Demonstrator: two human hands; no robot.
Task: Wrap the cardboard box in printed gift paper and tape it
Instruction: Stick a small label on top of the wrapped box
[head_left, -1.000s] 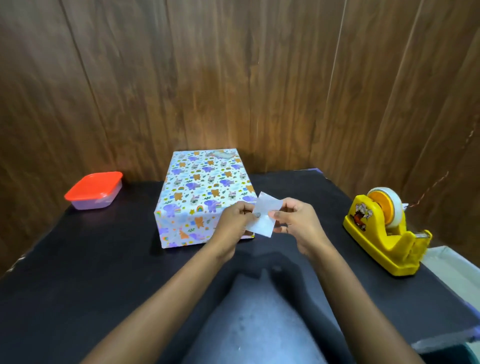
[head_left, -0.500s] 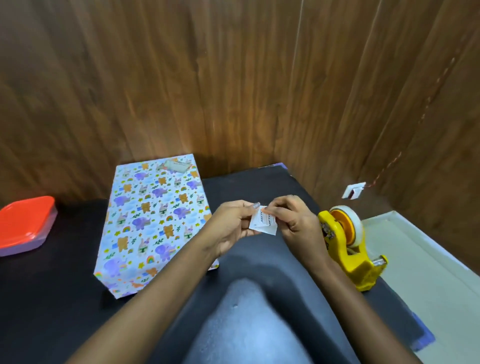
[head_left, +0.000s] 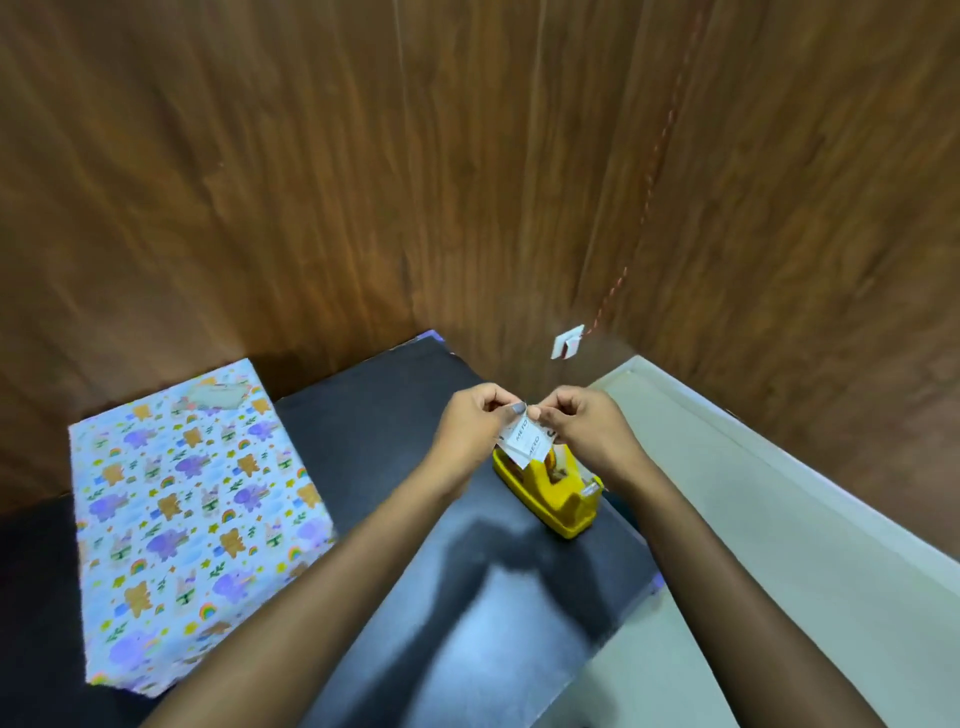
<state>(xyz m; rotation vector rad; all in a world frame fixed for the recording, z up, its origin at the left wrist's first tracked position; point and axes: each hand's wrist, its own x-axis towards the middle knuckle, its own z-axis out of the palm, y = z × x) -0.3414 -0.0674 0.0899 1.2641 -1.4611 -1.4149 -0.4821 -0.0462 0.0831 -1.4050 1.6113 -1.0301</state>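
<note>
The box (head_left: 192, 525), wrapped in animal-print gift paper, lies on the black table (head_left: 374, 415) at the left. A small patch sits near its far edge. My left hand (head_left: 475, 423) and my right hand (head_left: 584, 428) both pinch the top of a small white printed slip (head_left: 527, 444), held in the air. Directly below and behind the slip stands the yellow tape dispenser (head_left: 550, 493), partly hidden by my hands.
Wood-panel walls close in behind and to the right. A small white hook (head_left: 566, 344) with a red string hangs on the wall. A pale floor (head_left: 779, 519) lies beyond the table's right edge.
The view has swung right, so the red container has left the frame. Both hands carried the slip to the right, over the tape dispenser. The wrapped box has not moved.
</note>
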